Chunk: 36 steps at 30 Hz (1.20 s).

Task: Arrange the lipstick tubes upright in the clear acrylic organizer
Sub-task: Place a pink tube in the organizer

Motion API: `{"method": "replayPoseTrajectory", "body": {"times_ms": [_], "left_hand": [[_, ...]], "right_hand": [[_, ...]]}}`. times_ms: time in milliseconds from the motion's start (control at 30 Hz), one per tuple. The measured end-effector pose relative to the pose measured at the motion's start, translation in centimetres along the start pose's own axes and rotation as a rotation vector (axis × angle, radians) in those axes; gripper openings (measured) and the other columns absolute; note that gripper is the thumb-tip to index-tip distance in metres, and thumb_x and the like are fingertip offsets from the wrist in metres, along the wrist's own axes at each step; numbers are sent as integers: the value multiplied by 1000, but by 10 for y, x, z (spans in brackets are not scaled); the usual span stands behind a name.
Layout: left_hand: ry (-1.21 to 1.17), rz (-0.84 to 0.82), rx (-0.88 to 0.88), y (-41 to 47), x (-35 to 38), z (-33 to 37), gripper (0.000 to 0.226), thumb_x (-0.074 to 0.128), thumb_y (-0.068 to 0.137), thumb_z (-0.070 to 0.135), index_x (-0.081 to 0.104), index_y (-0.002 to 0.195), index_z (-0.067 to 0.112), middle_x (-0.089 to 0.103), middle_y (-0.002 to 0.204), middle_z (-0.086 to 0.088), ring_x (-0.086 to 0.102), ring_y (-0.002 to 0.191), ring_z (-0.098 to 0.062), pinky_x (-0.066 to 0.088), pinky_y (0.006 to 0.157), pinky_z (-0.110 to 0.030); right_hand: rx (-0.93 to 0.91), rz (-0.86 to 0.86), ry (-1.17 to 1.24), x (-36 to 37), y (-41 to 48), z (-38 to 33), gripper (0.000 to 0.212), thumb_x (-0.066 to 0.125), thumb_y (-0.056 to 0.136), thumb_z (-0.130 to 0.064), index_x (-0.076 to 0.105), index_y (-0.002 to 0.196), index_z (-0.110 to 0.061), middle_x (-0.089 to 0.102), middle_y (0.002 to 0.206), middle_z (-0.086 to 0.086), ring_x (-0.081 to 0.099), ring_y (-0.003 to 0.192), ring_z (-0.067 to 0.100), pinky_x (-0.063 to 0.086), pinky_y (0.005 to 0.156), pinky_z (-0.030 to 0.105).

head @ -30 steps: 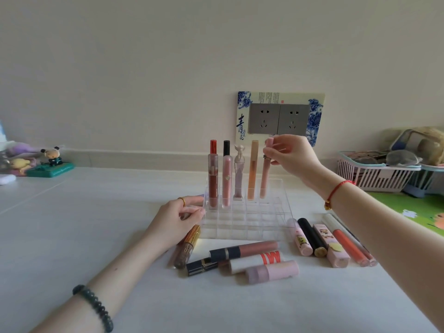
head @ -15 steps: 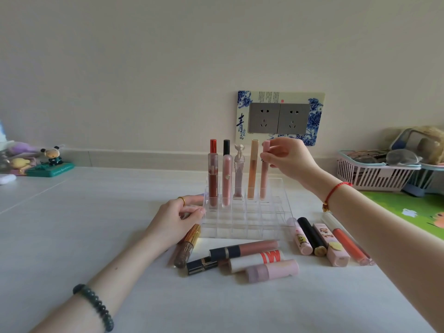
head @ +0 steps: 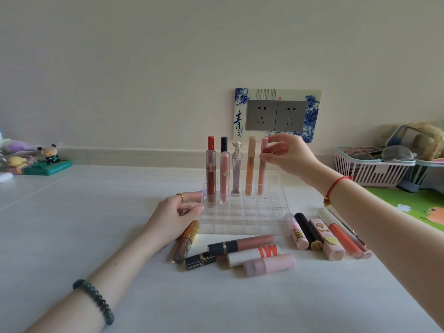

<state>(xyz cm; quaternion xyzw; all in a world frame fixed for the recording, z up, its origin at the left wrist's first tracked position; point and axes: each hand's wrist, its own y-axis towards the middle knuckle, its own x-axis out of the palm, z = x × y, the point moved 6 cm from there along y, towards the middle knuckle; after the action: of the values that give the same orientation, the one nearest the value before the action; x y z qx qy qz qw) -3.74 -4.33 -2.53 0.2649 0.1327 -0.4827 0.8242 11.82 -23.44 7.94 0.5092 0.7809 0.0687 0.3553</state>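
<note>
A see-through plastic organizer with lots of little square holes sits on the white table. Five tubes stand up in its back row, side by side: a brown tube with a red cap, a pink tube with a black cap, a pale purple tube with a little angel on top, a tan tube and a light pink tube. The right hand pinches the top of the light pink tube with thumb and fingers. The left hand rests on the table with bent fingers touching the organizer's left wall; I cannot tell if it grips. More tubes lie flat in front and to the right.
</note>
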Motion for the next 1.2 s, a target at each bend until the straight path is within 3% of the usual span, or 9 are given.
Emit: {"method": "replayPoseTrajectory", "body": {"times_ms": [167,367,633,800,967,1100,1200], "left_hand": [[31,2,7,-1,0,1,25,59,85,23,61,108,32,68,92,13,60,87,7,46,67,-8],[63,3,19,-3,-2,4,23,59,85,24,60,104,37,67,92,11,61,87,4,44,71,-13],[127,7,19,-8,-3,10,22,60,84,25,61,105,35,69,91,12,61,93,-2,47,84,-26],[148,9,25,-13,-4,12,23,62,84,26,59,100,42,65,86,21,59,93,4,48,84,-26],[167,15,24,-15,-3,14,24,61,84,24,60,102,39,66,86,18,60,91,2,45,82,-22],[167,15,8,-17,-3,15,25,61,85,23,60,107,34,66,88,13,62,92,-6,47,88,-30],[177,14,2,-17,-3,16,28,61,85,23,60,112,30,67,91,10,62,94,-8,47,92,-32]], "right_hand": [[-10,29,-48,-24,-5,-8,39,69,76,-15,57,113,-15,65,81,-8,62,74,5,48,63,15],[-5,38,-91,-65,-19,-12,34,69,76,-16,60,108,-18,68,91,1,65,83,17,53,83,34],[-6,-11,-235,-90,-50,2,23,71,73,-19,64,93,-27,67,81,-11,63,74,1,42,65,10],[165,-63,-419,-93,-69,48,26,71,74,-16,65,99,-12,65,77,-1,59,66,11,48,65,22],[368,-48,-600,-85,-88,102,38,66,78,-23,58,110,-2,63,107,16,58,93,26,46,86,32],[470,-12,-600,-79,-92,117,33,60,81,-23,64,95,7,65,104,21,58,97,31,47,77,34],[542,-41,-601,-79,-89,124,31,61,79,-23,68,89,6,68,94,20,58,70,24,48,60,28]]}}
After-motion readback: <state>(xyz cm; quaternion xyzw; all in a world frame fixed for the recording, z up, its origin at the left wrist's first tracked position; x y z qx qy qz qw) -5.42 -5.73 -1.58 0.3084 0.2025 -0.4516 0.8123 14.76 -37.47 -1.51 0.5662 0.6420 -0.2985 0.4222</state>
